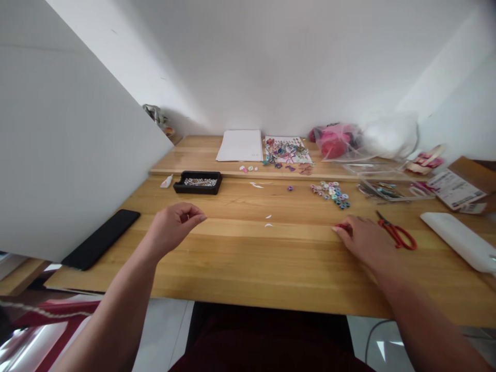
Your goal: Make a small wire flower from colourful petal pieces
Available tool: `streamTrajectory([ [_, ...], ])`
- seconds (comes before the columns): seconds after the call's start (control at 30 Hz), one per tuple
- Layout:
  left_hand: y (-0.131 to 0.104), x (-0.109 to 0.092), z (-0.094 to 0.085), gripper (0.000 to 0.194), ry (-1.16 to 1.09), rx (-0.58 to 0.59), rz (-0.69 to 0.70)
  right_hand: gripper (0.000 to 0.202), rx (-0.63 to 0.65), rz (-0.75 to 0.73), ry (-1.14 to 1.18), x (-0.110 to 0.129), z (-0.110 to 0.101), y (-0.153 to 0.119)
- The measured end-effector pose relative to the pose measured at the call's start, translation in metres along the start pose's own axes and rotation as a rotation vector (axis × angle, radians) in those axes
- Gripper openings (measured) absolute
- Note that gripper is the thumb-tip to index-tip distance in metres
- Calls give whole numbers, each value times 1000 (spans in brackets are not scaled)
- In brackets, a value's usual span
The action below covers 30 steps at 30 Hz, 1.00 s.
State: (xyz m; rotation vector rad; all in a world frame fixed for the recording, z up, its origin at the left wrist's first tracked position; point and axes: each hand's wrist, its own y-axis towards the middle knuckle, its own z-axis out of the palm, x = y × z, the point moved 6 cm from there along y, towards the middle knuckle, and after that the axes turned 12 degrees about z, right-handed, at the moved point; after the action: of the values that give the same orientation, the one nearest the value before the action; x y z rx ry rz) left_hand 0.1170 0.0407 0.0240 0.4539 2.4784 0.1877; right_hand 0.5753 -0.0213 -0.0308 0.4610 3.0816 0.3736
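The worktop (248,268) lies open between the hands to its front edge. The left hand (174,225) hovers, fingertips together; the right hand (362,237) bends inward beside red-handled scissors (396,233), its grip clamped on a small red piece (341,226) (mostly hidden).

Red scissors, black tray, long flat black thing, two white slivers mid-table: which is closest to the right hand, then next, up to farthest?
1. Red scissors: just right of the right hand.
2. White slivers: to its left, mid-table.
3. Black tray: farther left, toward the back.
4. Flat black thing: far left.
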Motion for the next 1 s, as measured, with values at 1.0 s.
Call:
streamTrajectory([
  [1.0, -5, -27, 10, 31, -14, 97, 121, 28, 23, -72, 101, 5, -5, -5],
])
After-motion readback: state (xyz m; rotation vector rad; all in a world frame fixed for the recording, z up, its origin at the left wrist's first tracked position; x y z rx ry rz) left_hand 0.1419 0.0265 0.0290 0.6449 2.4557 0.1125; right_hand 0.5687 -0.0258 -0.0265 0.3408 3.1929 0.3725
